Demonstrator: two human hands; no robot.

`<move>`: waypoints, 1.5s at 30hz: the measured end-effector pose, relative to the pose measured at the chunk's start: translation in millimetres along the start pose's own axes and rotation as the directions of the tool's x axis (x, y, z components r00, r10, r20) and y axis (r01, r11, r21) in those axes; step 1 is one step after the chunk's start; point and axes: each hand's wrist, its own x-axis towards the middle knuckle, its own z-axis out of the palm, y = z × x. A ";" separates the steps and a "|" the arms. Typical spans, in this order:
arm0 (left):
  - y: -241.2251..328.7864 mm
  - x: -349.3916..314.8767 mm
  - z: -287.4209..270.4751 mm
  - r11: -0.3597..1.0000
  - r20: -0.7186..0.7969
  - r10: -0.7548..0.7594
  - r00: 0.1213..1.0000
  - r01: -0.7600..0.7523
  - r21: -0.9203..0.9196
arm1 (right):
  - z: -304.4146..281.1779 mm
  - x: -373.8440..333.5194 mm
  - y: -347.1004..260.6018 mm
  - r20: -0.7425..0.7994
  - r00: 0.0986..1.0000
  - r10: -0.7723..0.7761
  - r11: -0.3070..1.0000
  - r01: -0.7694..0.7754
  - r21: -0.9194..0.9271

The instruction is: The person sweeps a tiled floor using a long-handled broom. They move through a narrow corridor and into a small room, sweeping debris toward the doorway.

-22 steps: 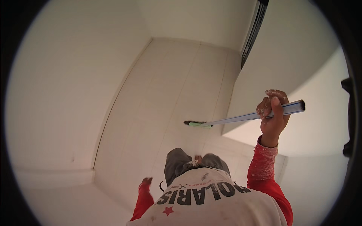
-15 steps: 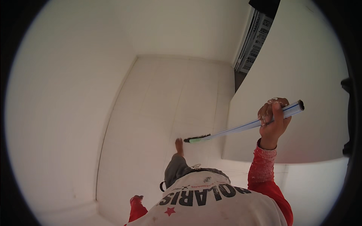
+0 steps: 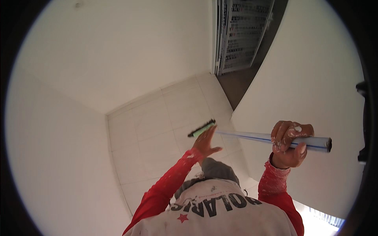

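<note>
My right hand [image 3: 290, 144], spotted with white residue, is wrapped round the pale handle [image 3: 252, 136] of a push broom, close to its dark-capped top end. The handle has a blue stripe and slants away to the left toward the floor. At its far end the broom head [image 3: 202, 129] shows green with dark bristles. My left hand [image 3: 206, 142] reaches forward with its fingers stretched out and thumb apart, holding nothing. Its fingertips overlap the broom head in the picture; whether they touch it I cannot tell. Both red sleeves carry white dust.
Pale tiled floor [image 3: 153, 145] lies below, with white walls [image 3: 149, 47] ahead and to the left. On the right a white wall [image 3: 311, 78] stands close to the handle. Beyond its edge is an opening with a panel covered in printed film [image 3: 244, 35] and a darker floor strip [image 3: 236, 84].
My left hand has come up from low at the left to in front of the broom head. The view has turned, showing more of the opening. My right hand keeps hold of the broom.
</note>
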 end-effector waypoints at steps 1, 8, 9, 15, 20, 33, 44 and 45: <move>7.4 33.4 -35.3 0.999 -0.026 0.020 0.999 -0.018 0.050 | 25.7 29.0 12.7 0.007 1.000 -0.004 1.000 0.004 -0.006; -54.7 229.0 -213.3 0.998 -0.021 -0.053 0.998 0.053 0.015 | 113.2 196.4 68.6 0.102 0.990 -0.094 0.994 0.100 -0.047; -62.5 251.6 -225.2 0.995 0.027 -0.064 0.998 0.062 0.078 | 109.1 212.5 68.7 0.047 0.995 -0.093 0.994 0.096 -0.061; -64.8 426.7 -212.2 0.971 0.139 0.086 0.986 -0.114 0.209 | 18.7 277.8 68.6 -0.370 0.919 0.137 0.974 -0.193 -0.118; -115.4 573.7 -142.3 0.928 0.446 0.016 0.895 -0.179 0.327 | -81.0 256.2 159.4 -0.466 0.857 0.221 0.944 -0.308 -0.117; 152.3 344.2 387.6 0.983 0.804 0.179 0.567 -0.078 -0.163 | -425.4 38.9 -152.8 -0.725 0.674 0.141 0.785 -0.522 -0.333; 351.7 242.2 491.0 0.918 0.544 0.396 0.740 -0.314 -0.241 | -541.5 -73.2 -375.2 -0.778 0.620 -0.103 0.853 -0.346 -0.389; 323.6 264.4 474.1 0.958 0.519 0.287 0.805 -0.254 -0.135 | -545.9 -89.3 -353.5 -0.793 0.610 -0.004 0.747 -0.525 -0.408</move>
